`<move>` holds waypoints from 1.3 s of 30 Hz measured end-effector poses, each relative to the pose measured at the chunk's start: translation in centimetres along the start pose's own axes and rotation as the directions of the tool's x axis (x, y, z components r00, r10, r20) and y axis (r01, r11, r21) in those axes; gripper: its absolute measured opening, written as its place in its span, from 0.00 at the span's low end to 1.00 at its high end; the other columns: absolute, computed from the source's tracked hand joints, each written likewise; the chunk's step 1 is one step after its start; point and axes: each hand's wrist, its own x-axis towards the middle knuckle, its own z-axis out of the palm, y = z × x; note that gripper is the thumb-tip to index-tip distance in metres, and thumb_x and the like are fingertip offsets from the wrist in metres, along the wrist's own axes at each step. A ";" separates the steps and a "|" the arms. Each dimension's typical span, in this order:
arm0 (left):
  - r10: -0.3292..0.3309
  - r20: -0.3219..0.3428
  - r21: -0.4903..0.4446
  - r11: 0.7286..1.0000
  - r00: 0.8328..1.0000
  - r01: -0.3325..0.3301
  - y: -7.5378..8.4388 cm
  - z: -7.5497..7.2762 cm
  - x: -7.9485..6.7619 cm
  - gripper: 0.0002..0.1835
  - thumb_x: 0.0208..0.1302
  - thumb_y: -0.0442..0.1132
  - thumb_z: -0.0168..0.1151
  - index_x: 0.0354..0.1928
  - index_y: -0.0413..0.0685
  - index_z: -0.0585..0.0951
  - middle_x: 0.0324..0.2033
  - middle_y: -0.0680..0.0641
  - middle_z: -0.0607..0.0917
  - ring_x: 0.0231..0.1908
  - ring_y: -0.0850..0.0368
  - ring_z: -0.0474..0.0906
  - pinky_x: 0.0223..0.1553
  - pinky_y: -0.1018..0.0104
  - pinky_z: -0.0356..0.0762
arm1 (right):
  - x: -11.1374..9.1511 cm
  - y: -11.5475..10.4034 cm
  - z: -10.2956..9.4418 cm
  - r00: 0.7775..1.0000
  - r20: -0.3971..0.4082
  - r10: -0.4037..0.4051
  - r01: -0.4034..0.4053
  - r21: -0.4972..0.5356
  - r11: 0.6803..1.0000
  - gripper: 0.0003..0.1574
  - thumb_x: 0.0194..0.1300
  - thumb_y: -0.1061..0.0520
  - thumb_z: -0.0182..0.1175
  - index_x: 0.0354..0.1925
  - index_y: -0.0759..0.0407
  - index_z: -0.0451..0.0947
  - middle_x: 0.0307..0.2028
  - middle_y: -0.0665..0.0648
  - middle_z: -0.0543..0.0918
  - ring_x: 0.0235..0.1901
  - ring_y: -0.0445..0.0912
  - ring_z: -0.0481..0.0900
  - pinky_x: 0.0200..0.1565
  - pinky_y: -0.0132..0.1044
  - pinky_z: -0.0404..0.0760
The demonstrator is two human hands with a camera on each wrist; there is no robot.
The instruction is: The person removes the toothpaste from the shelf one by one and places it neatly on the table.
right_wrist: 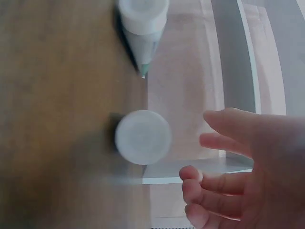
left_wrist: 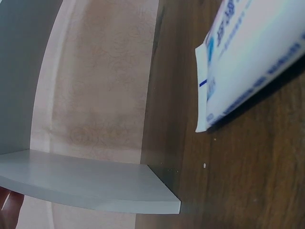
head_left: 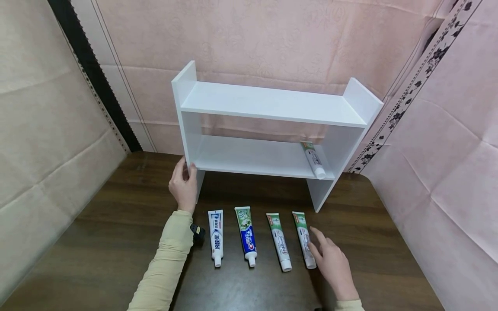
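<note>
A white two-tier shelf (head_left: 249, 155) stands at the back of the table, and my left hand (head_left: 183, 185) holds the lower part of its left side panel. In the left wrist view only a fingertip (left_wrist: 9, 207) shows beside the panel. My right hand (head_left: 332, 263) has its fingers spread loosely, right beside the rightmost green-and-white toothpaste tube (head_left: 304, 239); in the right wrist view its fingers (right_wrist: 219, 188) are near the tube's round cap (right_wrist: 143, 137), with nothing between them. Left of it lie another green-and-white tube (head_left: 279, 242), a blue-and-green tube (head_left: 246, 235) and a white-and-blue tube (head_left: 215, 237).
One more green-and-white tube (head_left: 313, 160) lies on the lower board at the right end, cap toward the front edge. Pink patterned cloth (head_left: 264, 39) hangs behind the shelf and along both sides. The dark wooden table (head_left: 105, 250) lies beneath everything.
</note>
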 end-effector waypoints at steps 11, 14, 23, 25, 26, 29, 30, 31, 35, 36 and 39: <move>0.011 -0.005 0.006 1.000 1.000 -0.011 -0.1 0.3 0.0 0.15 0.67 0.41 0.59 0.53 0.45 0.82 0.44 0.39 0.86 0.40 0.44 0.85 0.40 0.46 0.82 | 0.8 -0.7 -1.3 0.990 -0.130 -0.049 0.052 0.027 0.998 0.30 0.67 0.53 0.59 0.66 0.54 0.69 0.44 0.63 0.82 0.43 0.55 0.77 0.41 0.51 0.78; 0.006 -0.010 0.006 1.000 1.000 -0.006 0.0 0.3 -0.1 0.15 0.67 0.41 0.58 0.52 0.45 0.82 0.44 0.40 0.87 0.40 0.44 0.86 0.40 0.46 0.82 | 1.1 -0.8 -1.4 0.983 -0.162 -0.088 0.095 0.040 0.995 0.30 0.67 0.53 0.59 0.66 0.54 0.69 0.51 0.65 0.80 0.51 0.60 0.76 0.50 0.58 0.75; 0.010 -0.007 0.003 1.000 1.000 -0.010 0.1 0.1 -0.2 0.14 0.66 0.40 0.59 0.51 0.43 0.83 0.42 0.39 0.87 0.38 0.43 0.86 0.39 0.47 0.82 | 2.2 -2.0 -2.1 0.962 -0.228 -0.153 0.174 0.074 0.982 0.29 0.67 0.58 0.59 0.66 0.54 0.69 0.60 0.67 0.73 0.60 0.64 0.69 0.55 0.63 0.70; 0.015 -0.011 0.005 1.000 1.000 -0.015 0.1 0.1 -0.1 0.14 0.66 0.40 0.59 0.50 0.43 0.83 0.41 0.39 0.87 0.37 0.43 0.86 0.38 0.47 0.82 | 2.7 -2.5 -2.4 0.959 -0.238 -0.155 0.179 0.084 0.980 0.29 0.68 0.58 0.58 0.66 0.54 0.69 0.62 0.67 0.71 0.61 0.63 0.67 0.56 0.63 0.70; 0.017 -0.014 0.006 1.000 1.000 -0.017 0.2 0.1 0.0 0.14 0.66 0.40 0.59 0.50 0.43 0.83 0.41 0.39 0.87 0.37 0.44 0.85 0.38 0.48 0.82 | 3.0 -2.8 -2.6 0.956 -0.247 -0.157 0.184 0.089 0.979 0.29 0.68 0.58 0.58 0.66 0.54 0.69 0.62 0.66 0.71 0.62 0.63 0.67 0.56 0.63 0.70; 0.022 -0.018 0.009 1.000 1.000 -0.022 0.2 0.0 0.1 0.13 0.66 0.40 0.59 0.49 0.43 0.83 0.40 0.39 0.87 0.36 0.44 0.85 0.37 0.47 0.81 | 3.9 -3.6 -3.0 0.940 -0.296 -0.172 0.211 0.107 0.972 0.29 0.68 0.59 0.57 0.66 0.55 0.69 0.63 0.66 0.69 0.63 0.62 0.65 0.56 0.63 0.70; 0.023 -0.018 0.009 1.000 1.000 -0.022 0.2 0.0 0.1 0.13 0.66 0.40 0.59 0.49 0.43 0.83 0.40 0.39 0.87 0.36 0.44 0.85 0.37 0.47 0.81 | 4.2 -3.8 -3.2 0.933 -0.315 -0.176 0.220 0.111 0.969 0.29 0.68 0.59 0.57 0.66 0.55 0.69 0.64 0.66 0.69 0.63 0.62 0.65 0.56 0.63 0.70; 0.022 -0.018 0.008 1.000 1.000 -0.022 0.2 0.0 0.1 0.13 0.66 0.40 0.59 0.49 0.43 0.83 0.40 0.39 0.87 0.36 0.44 0.85 0.37 0.47 0.81 | 4.6 -4.1 -3.4 0.926 -0.332 -0.179 0.229 0.117 0.966 0.28 0.69 0.59 0.57 0.66 0.55 0.69 0.64 0.66 0.69 0.64 0.62 0.64 0.56 0.63 0.70; 0.014 -0.014 0.007 1.000 1.000 -0.014 0.3 -0.1 0.2 0.13 0.66 0.40 0.59 0.49 0.43 0.83 0.41 0.40 0.87 0.37 0.45 0.85 0.38 0.48 0.82 | 5.8 -4.8 -4.1 0.906 -0.384 -0.176 0.244 0.135 0.960 0.28 0.69 0.60 0.56 0.66 0.55 0.69 0.66 0.65 0.67 0.66 0.61 0.62 0.57 0.62 0.70; 0.011 -0.012 0.005 1.000 1.000 -0.011 0.3 -0.1 0.1 0.14 0.66 0.41 0.59 0.49 0.43 0.83 0.41 0.40 0.87 0.37 0.45 0.85 0.38 0.48 0.82 | 6.1 -5.0 -4.3 0.903 -0.393 -0.176 0.247 0.138 0.959 0.28 0.69 0.60 0.55 0.66 0.55 0.68 0.67 0.64 0.66 0.66 0.61 0.61 0.57 0.62 0.70; -0.001 -0.006 -0.005 1.000 1.000 0.001 0.4 -0.2 0.1 0.14 0.67 0.41 0.59 0.49 0.43 0.83 0.42 0.39 0.87 0.38 0.44 0.85 0.40 0.45 0.82 | 7.1 -5.2 -4.8 0.895 -0.413 -0.170 0.248 0.142 0.958 0.29 0.69 0.60 0.56 0.67 0.55 0.68 0.68 0.64 0.65 0.67 0.60 0.60 0.57 0.62 0.70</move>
